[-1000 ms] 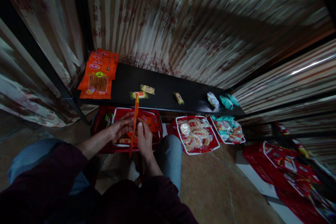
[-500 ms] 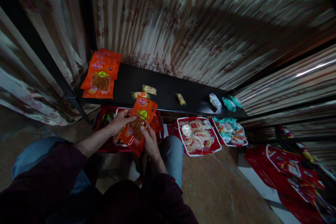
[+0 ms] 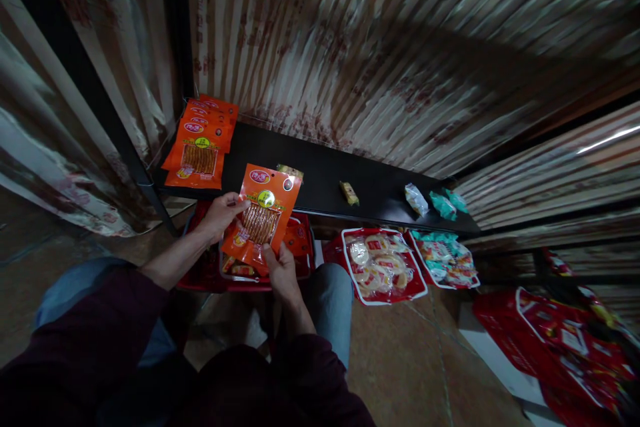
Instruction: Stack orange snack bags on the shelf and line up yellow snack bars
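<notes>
Snack packet (image 3: 261, 220) in the grip of left hand (image 3: 220, 215) and right hand (image 3: 283, 273), over red basket (image 3: 240, 285)

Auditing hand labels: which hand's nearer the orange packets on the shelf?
Left: the left hand is just below the shelved packets; the right hand is lower and farther right.

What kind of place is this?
Maybe a little snack shop or storeroom, though I can't be sure: orange snack packets overlap on a black shelf, and red baskets below hold wrapped snacks.
</notes>
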The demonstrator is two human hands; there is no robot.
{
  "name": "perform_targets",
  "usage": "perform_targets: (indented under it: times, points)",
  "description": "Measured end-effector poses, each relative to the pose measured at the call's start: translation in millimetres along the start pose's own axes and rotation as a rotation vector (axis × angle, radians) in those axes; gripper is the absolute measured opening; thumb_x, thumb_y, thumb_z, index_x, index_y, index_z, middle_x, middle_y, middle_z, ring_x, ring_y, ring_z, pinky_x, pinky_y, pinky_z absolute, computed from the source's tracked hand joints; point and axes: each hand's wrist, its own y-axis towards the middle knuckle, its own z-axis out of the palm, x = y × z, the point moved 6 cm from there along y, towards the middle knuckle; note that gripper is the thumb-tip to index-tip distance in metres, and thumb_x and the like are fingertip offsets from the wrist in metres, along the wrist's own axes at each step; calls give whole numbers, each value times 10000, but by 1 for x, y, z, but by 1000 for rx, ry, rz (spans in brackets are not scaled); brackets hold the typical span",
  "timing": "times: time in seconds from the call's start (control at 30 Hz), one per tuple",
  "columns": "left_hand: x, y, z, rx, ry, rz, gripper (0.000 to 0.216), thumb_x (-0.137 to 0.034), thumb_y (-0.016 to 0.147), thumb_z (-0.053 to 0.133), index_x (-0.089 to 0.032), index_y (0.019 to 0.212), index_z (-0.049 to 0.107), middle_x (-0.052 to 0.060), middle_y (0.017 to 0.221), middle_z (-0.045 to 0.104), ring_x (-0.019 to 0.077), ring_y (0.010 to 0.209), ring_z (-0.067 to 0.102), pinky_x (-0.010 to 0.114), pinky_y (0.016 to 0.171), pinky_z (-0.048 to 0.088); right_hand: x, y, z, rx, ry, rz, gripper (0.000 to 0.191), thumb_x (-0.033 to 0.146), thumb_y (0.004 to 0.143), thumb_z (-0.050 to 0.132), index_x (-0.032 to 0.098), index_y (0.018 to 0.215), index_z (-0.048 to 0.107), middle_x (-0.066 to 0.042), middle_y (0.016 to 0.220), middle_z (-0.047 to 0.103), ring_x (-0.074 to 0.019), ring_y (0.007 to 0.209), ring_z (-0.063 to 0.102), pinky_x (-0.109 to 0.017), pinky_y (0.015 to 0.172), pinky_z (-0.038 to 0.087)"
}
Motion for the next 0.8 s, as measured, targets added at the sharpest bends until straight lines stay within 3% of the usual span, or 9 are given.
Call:
perform_targets:
  times: [0.23,0.5,0.7,0.8]
  points:
    - [-12,1,-8,-63,88,12,378,-450,563,730,-178,651,483,-53,603,526,81,454,479,195,357,400,-27,11,4,-40,9,24,232,384,774,639,212,929,656,-14,885,701,-192,949,634,-380,917,497]
    - [-14,7,-17,-61,224,-12,196,-308,712,590,-181,634,463,-59,573,471,75,449,459,176,363,388,-33,15,9,-55,-29,44,204,378,775,638,234,918,664,-21,945,704,-178,858,655,-368,843,524]
    - [-24,15,-31,-61,476,-40,111,-239,790,472,-187,693,477,-69,580,468,66,372,432,185,374,329,-33,25,26,-29,-57,55,205,375,794,597,226,924,654,-11,929,702,-165,859,648,-349,867,502]
    - [-36,19,-41,-95,734,13,150,-266,811,437,-194,698,502,-51,585,508,93,418,484,206,428,337,-35,33,34,-20,-35,36,197,372,809,570,224,922,635,-8,922,697,-159,862,645,-342,858,503]
